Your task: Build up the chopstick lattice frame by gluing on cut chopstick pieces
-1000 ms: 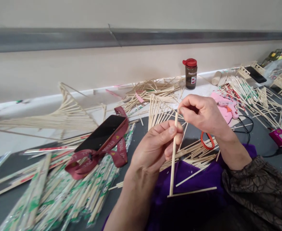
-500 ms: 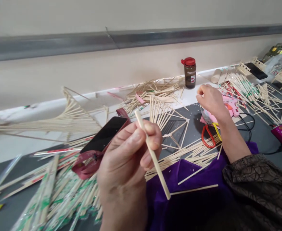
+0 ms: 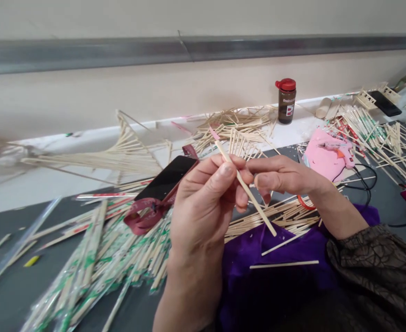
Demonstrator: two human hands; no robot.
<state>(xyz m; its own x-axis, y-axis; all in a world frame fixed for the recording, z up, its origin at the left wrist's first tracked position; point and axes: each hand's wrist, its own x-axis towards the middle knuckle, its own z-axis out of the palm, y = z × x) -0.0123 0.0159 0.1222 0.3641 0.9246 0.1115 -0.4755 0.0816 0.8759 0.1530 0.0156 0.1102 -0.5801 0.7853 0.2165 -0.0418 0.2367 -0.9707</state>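
Note:
Between its thumb and fingers, my left hand [image 3: 203, 203] grips a pale wooden chopstick [image 3: 258, 205], which slants down to the right. Just beside it is my right hand [image 3: 289, 177], fingers stretched out and slightly bent, with nothing seen in them; whether its fingertips touch my left hand I cannot tell. Below both hands, a purple cloth [image 3: 237, 263] bears a loose thin stick [image 3: 284, 264]. A pile of bare sticks [image 3: 282, 214] lies behind the cloth. My right hand and wrist mostly hide the scissors, leaving part of the red handle [image 3: 306, 202] showing.
Plastic-wrapped chopsticks [image 3: 109, 272] spread across the left of the grey table, near a phone [image 3: 166, 177] with a red strap. A stick-built model [image 3: 127, 152] stands behind. Further right are a red-lidded bottle [image 3: 287, 103], a pink glue gun [image 3: 341, 147] and its cord.
My right hand has come left and down from above the scissors to beside my left hand, and its fingers have straightened. My left hand still holds the chopstick. The view has shifted slightly left.

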